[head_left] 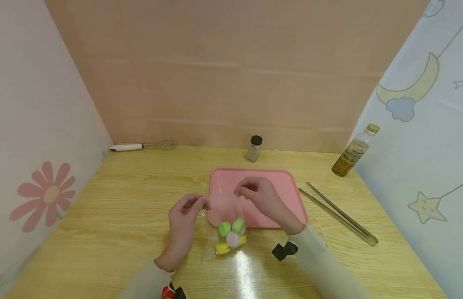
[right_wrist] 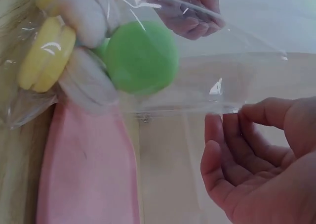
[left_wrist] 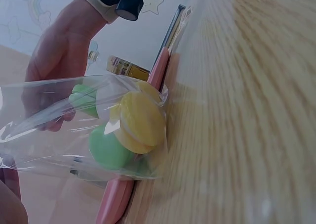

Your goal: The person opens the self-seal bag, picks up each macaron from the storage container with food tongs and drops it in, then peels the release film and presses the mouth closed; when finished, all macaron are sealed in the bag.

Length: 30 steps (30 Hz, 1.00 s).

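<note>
A clear plastic bag (right_wrist: pixel 197 80) holds several macarons, among them a green macaron (right_wrist: pixel 143 57), a yellow macaron (left_wrist: pixel 142 121) and a pale lilac macaron (head_left: pixel 233 239). The macarons sit together at its bottom, at the front edge of the pink tray (head_left: pixel 291 199). My right hand (head_left: pixel 259 197) pinches one side of the bag's upper edge between thumb and forefinger, over the tray. On the opposite side, my left hand (head_left: pixel 184 218) pinches the bag's edge, left of the tray. Between the two hands the film is stretched out above the macarons.
Metal tongs (head_left: pixel 339 214) lie right of the tray. Behind the tray stands a black-lidded jar (head_left: pixel 254 149). A bottle of amber liquid (head_left: pixel 352 155) is at the back right, and a whisk (head_left: pixel 141 146) with a white handle lies along the back left edge.
</note>
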{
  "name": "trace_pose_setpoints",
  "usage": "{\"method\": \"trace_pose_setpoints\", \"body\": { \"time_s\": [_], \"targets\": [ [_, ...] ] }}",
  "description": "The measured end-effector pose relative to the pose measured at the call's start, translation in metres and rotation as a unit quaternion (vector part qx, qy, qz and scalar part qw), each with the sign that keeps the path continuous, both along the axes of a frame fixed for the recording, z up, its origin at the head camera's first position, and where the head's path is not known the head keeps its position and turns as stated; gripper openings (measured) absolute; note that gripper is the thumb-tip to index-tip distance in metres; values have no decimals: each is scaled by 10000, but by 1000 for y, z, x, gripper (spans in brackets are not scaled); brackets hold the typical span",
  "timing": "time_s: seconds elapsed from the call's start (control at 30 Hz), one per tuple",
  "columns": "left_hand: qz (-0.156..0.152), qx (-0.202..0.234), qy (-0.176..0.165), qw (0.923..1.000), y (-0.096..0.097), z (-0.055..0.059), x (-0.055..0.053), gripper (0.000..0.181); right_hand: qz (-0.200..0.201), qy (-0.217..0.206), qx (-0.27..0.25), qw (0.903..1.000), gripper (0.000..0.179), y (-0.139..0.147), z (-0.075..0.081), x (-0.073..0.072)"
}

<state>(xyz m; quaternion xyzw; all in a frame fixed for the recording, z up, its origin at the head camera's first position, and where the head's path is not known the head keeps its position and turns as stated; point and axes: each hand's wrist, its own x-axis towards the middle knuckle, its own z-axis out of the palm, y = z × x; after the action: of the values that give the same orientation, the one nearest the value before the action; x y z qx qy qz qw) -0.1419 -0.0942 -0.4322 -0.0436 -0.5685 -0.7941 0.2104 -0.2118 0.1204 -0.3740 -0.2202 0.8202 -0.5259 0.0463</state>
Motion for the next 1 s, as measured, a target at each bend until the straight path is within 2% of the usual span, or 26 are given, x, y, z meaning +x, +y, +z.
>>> {"method": "trace_pose_setpoints", "body": {
  "time_s": [0.2,0.37,0.6,0.73,0.83,1.0],
  "targets": [
    [234,142,24,9996,-6,0,-4,16,-561,-178,-473,9971,12,9,-8,3],
    [356,72,198,9991,-11,-1,-8,15,-956,-69,-718,9928,10,15,-13,9],
    [291,39,63,9995,-15,-6,-13,14,-987,4,-915,9909,7,13,-16,13],
    [140,-20,-24,9999,-17,-5,-13,14,-852,-72,-889,9924,17,12,-16,12],
    [31,-104,9,9999,-18,-2,-14,16,-766,-110,-779,9940,17,12,-16,11],
    [-106,-368,150,9992,-24,1,-18,17,-914,-292,-816,9920,16,12,-16,9]
  ]
}}
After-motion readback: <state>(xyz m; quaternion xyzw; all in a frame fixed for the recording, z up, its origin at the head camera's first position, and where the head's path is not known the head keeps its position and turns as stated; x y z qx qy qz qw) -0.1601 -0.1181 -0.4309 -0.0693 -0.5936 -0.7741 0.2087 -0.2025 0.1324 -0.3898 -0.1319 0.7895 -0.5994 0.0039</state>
